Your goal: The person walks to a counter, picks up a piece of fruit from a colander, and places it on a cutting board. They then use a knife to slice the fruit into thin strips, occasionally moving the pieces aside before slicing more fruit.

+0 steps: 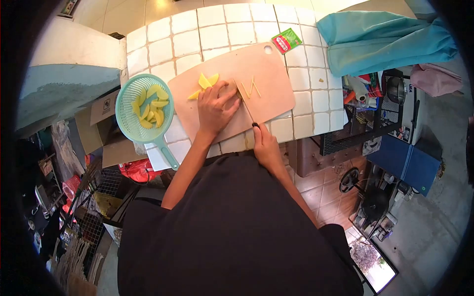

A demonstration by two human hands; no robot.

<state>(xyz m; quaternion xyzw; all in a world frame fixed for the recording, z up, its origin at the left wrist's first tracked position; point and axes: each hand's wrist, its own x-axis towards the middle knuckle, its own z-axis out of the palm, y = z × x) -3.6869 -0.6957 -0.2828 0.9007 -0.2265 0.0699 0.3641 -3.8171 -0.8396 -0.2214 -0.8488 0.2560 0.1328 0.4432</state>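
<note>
On a pale pink cutting board (274, 93), my left hand (213, 109) rests with its fingers bent toward the knife. What lies beneath those fingertips is hidden. My right hand (267, 144) grips the black handle of a knife (248, 109), whose thin blade points away from me, close beside the left fingertips. Several yellow wedges (204, 82), potato-like, lie just beyond my left hand. To the right of the blade are a few thin yellow strips (255, 87). A mint green strainer (121, 116) with a handle stands left of the board, holding several more yellow wedges (154, 104).
The board lies on a white tiled counter (212, 34). A green and red packet (286, 40) sits at the board's far right corner. Turquoise cloth (380, 42) covers the counter's right end. A cardboard box (91, 130) and red bag (139, 170) are below left.
</note>
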